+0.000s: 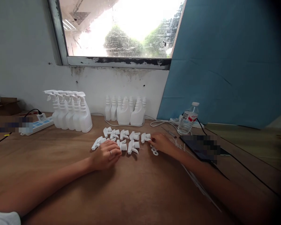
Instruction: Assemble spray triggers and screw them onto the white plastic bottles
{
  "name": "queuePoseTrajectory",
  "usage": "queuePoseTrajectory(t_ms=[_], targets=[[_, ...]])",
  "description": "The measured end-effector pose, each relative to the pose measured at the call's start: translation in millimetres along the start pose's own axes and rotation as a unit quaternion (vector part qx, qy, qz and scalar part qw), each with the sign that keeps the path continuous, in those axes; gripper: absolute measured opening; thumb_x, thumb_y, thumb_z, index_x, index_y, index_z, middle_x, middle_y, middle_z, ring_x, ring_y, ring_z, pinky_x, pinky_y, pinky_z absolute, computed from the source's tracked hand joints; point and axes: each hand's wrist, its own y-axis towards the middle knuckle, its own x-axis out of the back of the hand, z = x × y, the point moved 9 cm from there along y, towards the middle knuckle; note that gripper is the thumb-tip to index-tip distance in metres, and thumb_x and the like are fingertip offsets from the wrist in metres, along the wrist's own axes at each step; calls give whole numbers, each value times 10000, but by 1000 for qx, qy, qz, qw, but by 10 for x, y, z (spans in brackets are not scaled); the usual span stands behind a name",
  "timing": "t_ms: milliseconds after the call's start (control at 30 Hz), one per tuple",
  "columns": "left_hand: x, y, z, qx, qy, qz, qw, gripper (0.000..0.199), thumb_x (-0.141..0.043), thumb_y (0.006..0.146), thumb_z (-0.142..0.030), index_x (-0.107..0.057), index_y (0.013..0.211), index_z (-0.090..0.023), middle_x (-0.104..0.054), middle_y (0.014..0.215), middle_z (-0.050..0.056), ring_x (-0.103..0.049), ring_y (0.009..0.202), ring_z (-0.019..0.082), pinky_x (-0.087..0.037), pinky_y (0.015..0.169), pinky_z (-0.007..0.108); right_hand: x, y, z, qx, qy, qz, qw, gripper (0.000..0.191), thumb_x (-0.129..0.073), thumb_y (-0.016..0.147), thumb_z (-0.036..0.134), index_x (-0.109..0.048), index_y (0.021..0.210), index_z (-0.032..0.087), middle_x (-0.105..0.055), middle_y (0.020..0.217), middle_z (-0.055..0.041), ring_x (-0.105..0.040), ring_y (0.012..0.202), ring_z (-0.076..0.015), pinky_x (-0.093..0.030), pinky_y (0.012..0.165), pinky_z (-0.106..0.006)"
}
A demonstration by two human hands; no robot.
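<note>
Several white spray heads (133, 147) lie in two rough rows on the brown table (135, 190). My left hand (106, 154), with a ring on one finger, rests at the front left of them, fingers curled; whether anything is under them is hidden. On the right, my right hand (161, 142) reaches down beside the rightmost spray head (145, 137), its fingertips over small white ring washers (155, 152). What its fingertips hold, if anything, is too small to make out. Thin white tubes (196, 182) lie under and beside my right forearm.
White bottles with spray heads (71, 115) stand at the back left, near a power strip (38, 125). Bottles without heads (125, 112) stand against the wall. A water bottle (188, 120) and a dark tablet (196, 148) are at the right.
</note>
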Motion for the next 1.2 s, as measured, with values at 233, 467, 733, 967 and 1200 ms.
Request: queuePoseTrajectory(t_ms=[233, 467, 733, 967, 1200], targets=[[-145, -16, -177, -3, -51, 38, 998, 99, -520, 866, -166, -614, 890, -184, -691, 832, 68, -613, 817, 185, -483, 778, 344, 306, -65, -40, -8, -17, -33, 999, 197, -522, 878, 225, -599, 714, 149, -636, 797, -99, -573, 786, -223, -382, 714, -314], [-247, -37, -141, 148, -206, 52, 966, 271, -569, 861, -287, -540, 1117, -202, -622, 1072, 96, -596, 883, 174, -518, 783, 310, 786, -596, 587, 227, 27, -112, 967, 186, -447, 956, 206, -601, 861, 164, -628, 894, -79, -552, 827, -181, -379, 764, -341], [-405, -51, -204, 226, -306, 99, 919, 529, -621, 840, -341, -409, 1316, -248, -577, 1149, 78, -558, 968, 185, -506, 843, 322, 694, -989, 1158, 361, 34, -164, 917, 146, -468, 932, 98, -600, 939, 160, -658, 928, -60, -565, 789, -140, -450, 798, -361], [-425, -55, -254, 215, -324, 134, 911, 367, -566, 861, -311, -502, 1206, -203, -615, 1042, 63, -557, 866, 160, -500, 791, 276, 743, -1071, 1324, 404, 9, -185, 896, 137, -499, 911, 61, -601, 914, 152, -678, 913, -57, -563, 751, -134, -473, 748, -357], [-372, -54, -273, 189, -280, 145, 930, 323, -567, 860, -304, -541, 1164, -198, -642, 1009, 58, -590, 874, 166, -492, 782, 270, 683, -1048, 1321, 397, -4, -182, 899, 116, -521, 903, 64, -603, 950, 132, -670, 927, -67, -571, 743, -139, -467, 757, -364]])
